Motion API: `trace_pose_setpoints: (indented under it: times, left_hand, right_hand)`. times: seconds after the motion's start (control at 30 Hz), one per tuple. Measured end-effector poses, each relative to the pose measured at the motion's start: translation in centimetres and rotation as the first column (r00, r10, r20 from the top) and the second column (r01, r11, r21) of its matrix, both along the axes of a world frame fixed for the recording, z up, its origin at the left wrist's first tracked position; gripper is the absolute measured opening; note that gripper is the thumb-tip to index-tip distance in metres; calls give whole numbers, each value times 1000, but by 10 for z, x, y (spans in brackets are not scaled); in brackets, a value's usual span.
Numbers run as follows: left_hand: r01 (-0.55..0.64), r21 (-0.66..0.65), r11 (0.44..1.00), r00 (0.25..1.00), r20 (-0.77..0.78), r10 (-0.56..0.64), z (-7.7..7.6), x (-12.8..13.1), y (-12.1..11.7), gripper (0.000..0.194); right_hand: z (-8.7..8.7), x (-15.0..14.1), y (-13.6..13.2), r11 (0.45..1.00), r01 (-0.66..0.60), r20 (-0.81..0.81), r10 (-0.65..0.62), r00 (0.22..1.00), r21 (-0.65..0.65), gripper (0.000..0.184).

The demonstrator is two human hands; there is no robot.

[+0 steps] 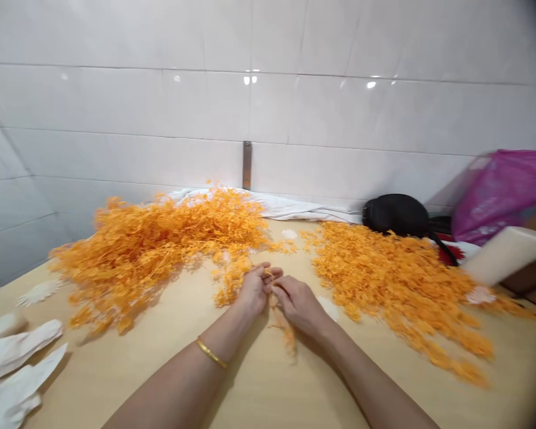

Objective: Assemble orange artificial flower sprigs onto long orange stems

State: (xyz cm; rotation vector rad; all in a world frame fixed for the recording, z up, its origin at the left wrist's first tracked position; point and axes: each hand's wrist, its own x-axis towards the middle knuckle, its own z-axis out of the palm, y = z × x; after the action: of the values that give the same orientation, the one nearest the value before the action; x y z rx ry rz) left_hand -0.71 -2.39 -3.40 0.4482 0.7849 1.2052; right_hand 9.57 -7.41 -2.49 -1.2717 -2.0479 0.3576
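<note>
Head view: the two hands meet above the bench [170, 375], near its middle, with an orange sprig [288, 336] between their fingertips. The left hand [256, 289] has its fingers curled in around the thin upper end of the sprig, and the right hand [297, 298] pinches it between thumb and forefinger. From that meeting point the sprig trails down toward the person, between the two wrists, its lower end blurred. An orange clump [232, 279] shows just beside the left hand, on its outer side; whether it is joined to the sprig I cannot tell. Beyond and to the left of the hands lies a tall, loose left pile [161, 244] of the same orange stuff, and to the right a flatter right pile [384, 280], its strands spreading toward the near right; both are apart from the hands. One white petal piece [289, 234] rests in the gap between the piles. A gold bangle [211, 353] circles the left forearm. A white cloth [295, 207] runs along the foot of the wall [152, 101], with a black bag [397, 213] at its right end and a purple bag [500, 193] farther right.
</note>
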Motion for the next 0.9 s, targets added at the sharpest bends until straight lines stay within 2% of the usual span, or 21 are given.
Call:
trace_pose_setpoints:
  times: [0.13,0.2,0.27,0.33,0.43,0.5,0.57,0.63,0.73,0.8,0.9]
  left_hand:
    - [-3,-19,1000,999,-51,2,8,-12,5,26]
    - [45,11,999,994,-100,-44,11,-14,5,27]
    - [155,40,987,973,-180,-145,15,-13,1,24]
    - [290,70,954,928,-266,-262,20,-11,-6,18]
    - [462,127,878,836,-394,-382,28,-14,-18,11]
    - [531,129,838,772,-481,-415,28,-21,-25,19]
    - [554,90,828,719,-553,-421,25,-30,-31,22]
    - [547,47,836,692,-588,-419,19,-40,-35,19]
    - [557,37,830,662,-623,-416,13,-45,-39,18]
    - [582,36,812,601,-692,-400,13,-42,-41,22]
    - [619,2,785,471,-801,-370,15,-32,-43,25]
  right_hand:
    - [-6,7,-11,999,48,-102,-48,994,-8,43]
    - [-10,20,-17,997,69,-14,-68,998,28,46]
    - [-14,36,-19,993,67,132,-79,988,94,44]
    - [-17,52,-15,984,80,247,-119,962,160,38]
    - [-21,69,-4,968,131,307,-194,932,213,26]
    - [-21,73,3,966,145,333,-212,919,216,22]
    - [-19,71,8,963,162,350,-230,908,214,21]
    - [-13,63,10,958,194,305,-252,918,209,23]
    - [3,44,11,973,216,55,-221,974,85,24]
    - [13,27,10,987,157,-118,-159,980,-34,28]
    - [19,6,9,996,34,-180,-49,982,-85,51]
